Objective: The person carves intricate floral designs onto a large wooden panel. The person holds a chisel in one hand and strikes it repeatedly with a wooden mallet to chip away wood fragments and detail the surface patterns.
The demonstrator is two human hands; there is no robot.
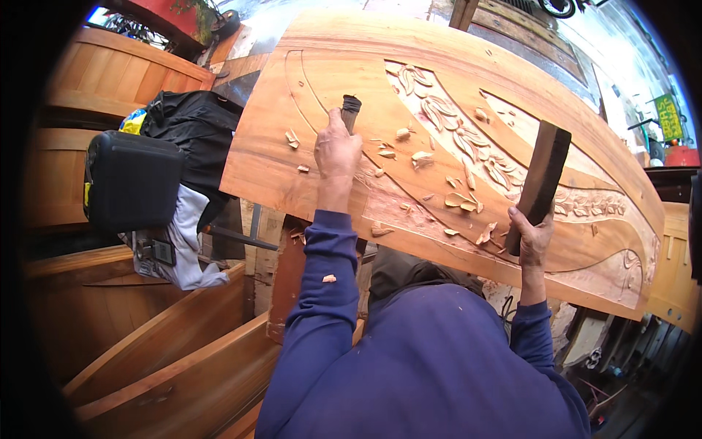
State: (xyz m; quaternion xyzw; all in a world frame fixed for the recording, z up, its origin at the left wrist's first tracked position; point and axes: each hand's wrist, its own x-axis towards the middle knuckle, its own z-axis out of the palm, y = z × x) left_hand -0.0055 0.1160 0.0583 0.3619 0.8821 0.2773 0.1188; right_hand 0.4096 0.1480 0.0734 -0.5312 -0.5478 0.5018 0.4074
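Observation:
My left hand (337, 150) is closed round a chisel (351, 110), whose short handle has a black-wrapped top. Below the fist the blade is hard to make out, near a curved groove in the wooden panel (270, 164). My right hand (534, 238) grips the lower end of a dark, flat-sided wooden mallet (545, 164), which stands tilted over the panel's right part. Carved leaves (439, 113) run in a band across the panel. Curled wood chips (461, 201) lie scattered between my hands, and one chip (329, 279) rests on my left sleeve.
At the left a black hard case (135, 183) sits by black cloth (194, 121) and a pale grey cloth (190, 241). Wooden boards (175, 358) lean at the lower left. Another wooden panel (676, 256) stands beyond the right end.

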